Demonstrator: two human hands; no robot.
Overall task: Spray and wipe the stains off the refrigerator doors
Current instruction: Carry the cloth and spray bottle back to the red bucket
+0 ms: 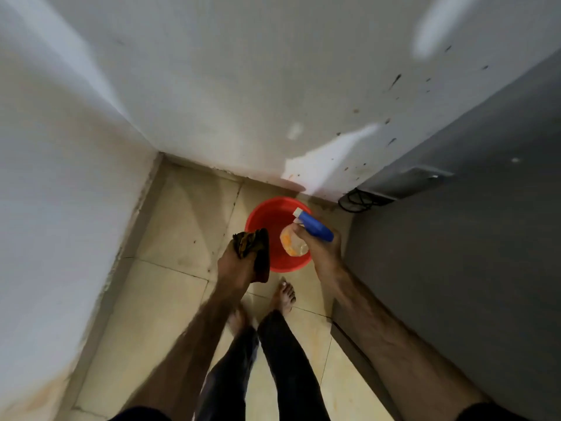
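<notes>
My right hand point(323, 252) grips a spray bottle point(303, 235) with a blue trigger head, a white nozzle and orange liquid, held above a red bucket point(267, 220) on the floor. My left hand point(235, 262) holds a dark brown cloth point(258, 250) that hangs down beside the bucket's left rim. The grey refrigerator point(473, 238) stands along the right side, with a metal handle recess point(425, 174) on its face.
White walls point(212, 86) meet in a corner at the left and ahead, with dark spots on the wall near the fridge. Beige floor tiles point(170, 299) lie below. My bare feet point(283, 299) stand just behind the bucket. A black cable point(355, 202) lies beside the fridge's base.
</notes>
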